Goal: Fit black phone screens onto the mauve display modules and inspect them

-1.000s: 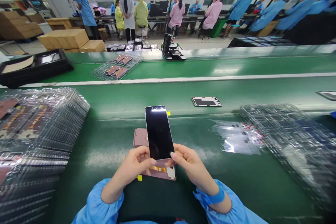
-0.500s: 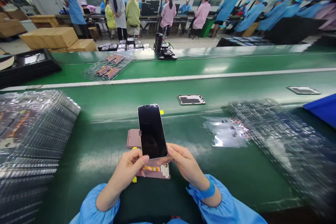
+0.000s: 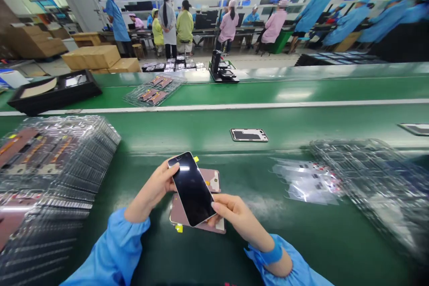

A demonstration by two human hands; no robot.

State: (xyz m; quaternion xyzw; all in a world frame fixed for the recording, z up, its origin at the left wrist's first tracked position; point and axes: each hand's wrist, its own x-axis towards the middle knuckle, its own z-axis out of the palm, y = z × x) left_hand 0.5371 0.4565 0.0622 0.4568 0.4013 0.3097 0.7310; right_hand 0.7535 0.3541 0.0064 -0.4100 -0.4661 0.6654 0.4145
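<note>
A phone screen [image 3: 192, 190] with a glossy black face and a pale rim is tilted between my two hands. My left hand [image 3: 161, 183] grips its upper left corner, thumb on the glass. At the lower right corner, my right hand [image 3: 234, 214] pinches the edge. Beneath the screen, two pinkish-brown screen panels lie on the green bench: one farther panel [image 3: 212, 176] and one nearer panel [image 3: 177, 212] with a yellow tab. Both are partly covered by the held screen.
Tall stacked clear trays [image 3: 97, 152] holding panels stand left. To the right lie clear film strips [image 3: 310, 181] and empty clear trays [image 3: 365, 165]. A phone frame [image 3: 249, 135] rests ahead. Beyond are a panel tray [image 3: 154, 90], a black fixture [image 3: 223, 69], a black bin [image 3: 55, 91] and people.
My left hand has moved from the screen's lower left corner to its upper left. The screen has turned, its top leaning farther left, and come nearer. The camera view has shifted left.
</note>
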